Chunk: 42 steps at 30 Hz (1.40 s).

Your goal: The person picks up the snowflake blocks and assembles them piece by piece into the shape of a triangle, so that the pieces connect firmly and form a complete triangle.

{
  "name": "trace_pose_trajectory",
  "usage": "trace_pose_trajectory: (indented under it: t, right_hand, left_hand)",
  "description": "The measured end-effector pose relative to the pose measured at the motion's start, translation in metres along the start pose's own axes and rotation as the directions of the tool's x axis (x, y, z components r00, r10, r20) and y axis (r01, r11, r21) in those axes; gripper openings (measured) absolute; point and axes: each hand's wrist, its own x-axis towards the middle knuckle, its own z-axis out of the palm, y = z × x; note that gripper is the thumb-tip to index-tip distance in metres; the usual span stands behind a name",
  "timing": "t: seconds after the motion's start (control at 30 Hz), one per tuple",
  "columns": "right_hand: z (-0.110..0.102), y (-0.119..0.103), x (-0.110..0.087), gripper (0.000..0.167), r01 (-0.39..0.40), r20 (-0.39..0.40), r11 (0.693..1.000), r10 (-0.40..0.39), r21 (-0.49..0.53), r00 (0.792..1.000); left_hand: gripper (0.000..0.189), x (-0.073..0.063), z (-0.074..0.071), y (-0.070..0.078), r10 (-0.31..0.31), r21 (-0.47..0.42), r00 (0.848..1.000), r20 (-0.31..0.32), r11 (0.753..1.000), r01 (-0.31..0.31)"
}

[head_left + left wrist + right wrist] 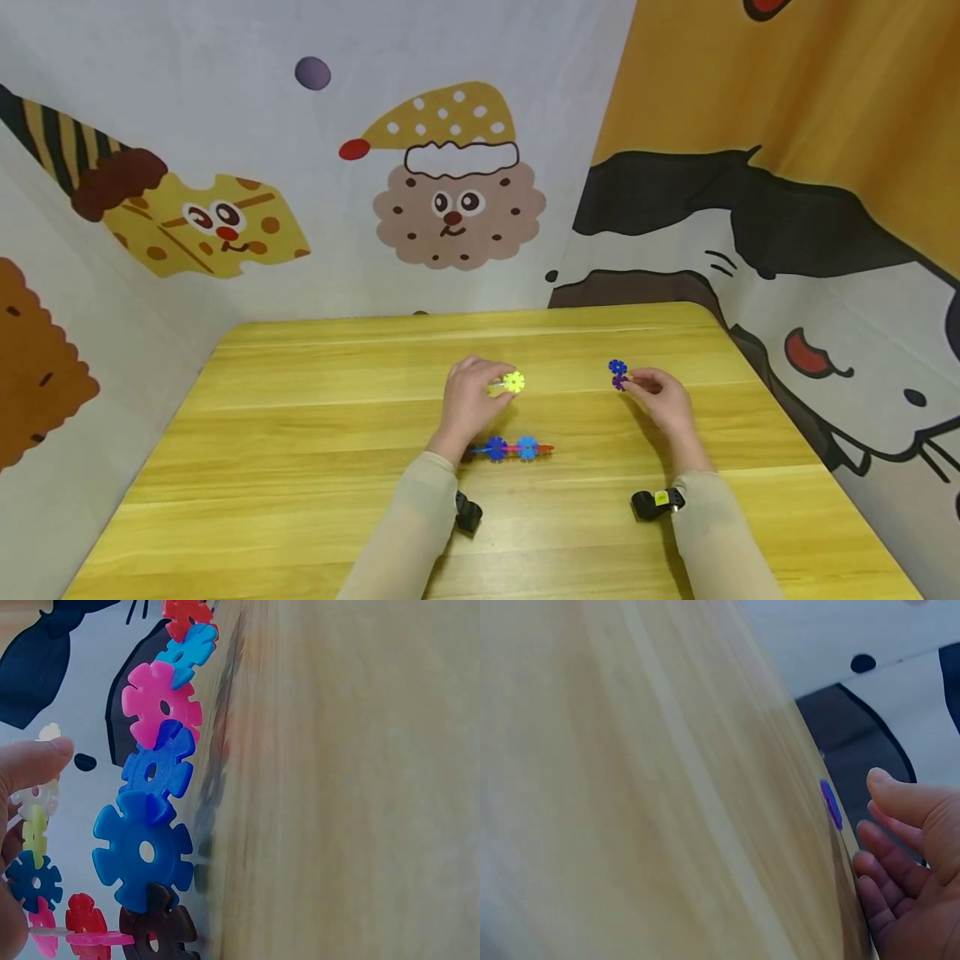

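Observation:
In the head view my left hand (468, 400) pinches a chain of flower-shaped interlocking discs beside a yellow disc (513, 382). The left wrist view shows its white disc (36, 796) behind the thumb, then a yellow-green disc (34, 836) and a dark blue one (35, 881). Pink and red discs link on to a black disc (159, 930) and a row of blue, pink and red discs running upward. My right hand (663, 402) has its fingertips close beside a purple disc (618, 382); a blue disc (617, 367) lies just beyond. Thumb and fingers are parted in the right wrist view.
Part of the chain, with a blue disc (497, 448) and a light blue disc (528, 447), extends nearer me than the left hand. The wooden table (300, 483) meets a cartoon-printed curtain (600, 100) at the back. Black cameras sit at both wrists.

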Motion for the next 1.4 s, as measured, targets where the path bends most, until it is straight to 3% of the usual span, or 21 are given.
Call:
trace_pose_trajectory:
  t: [0.47,0.7,0.97,1.2,1.4]
  right_hand:
    - [-0.001,0.01,0.013,0.042,0.092,0.052,0.977,-0.084,-0.191,0.995]
    - [0.002,0.008,0.015,0.035,0.079,0.063,0.967,-0.066,-0.243,0.996]
    - [0.004,0.006,0.01,0.031,0.026,0.096,0.992,-0.014,-0.122,0.995]
    - [0.015,-0.007,-0.002,0.022,0.082,0.123,0.996,-0.078,-0.032,0.989]
    - [0.04,-0.03,-0.011,0.019,0.13,0.13,0.988,-0.14,0.084,0.982]
  left_hand:
    - [0.034,0.0,0.001,0.0,0.003,-0.001,1.0,-0.005,1.0,-0.003]
    - [0.035,0.0,0.001,0.001,0.017,-0.012,1.0,-0.025,1.0,-0.017]
    - [0.035,-0.001,0.0,0.0,0.01,-0.01,1.0,-0.021,1.0,-0.011]
    - [0.035,-0.002,-0.001,-0.001,-0.01,-0.029,1.0,-0.004,1.0,0.01]
    - [0.034,-0.003,-0.001,-0.002,-0.023,-0.037,1.0,0.002,0.999,0.023]
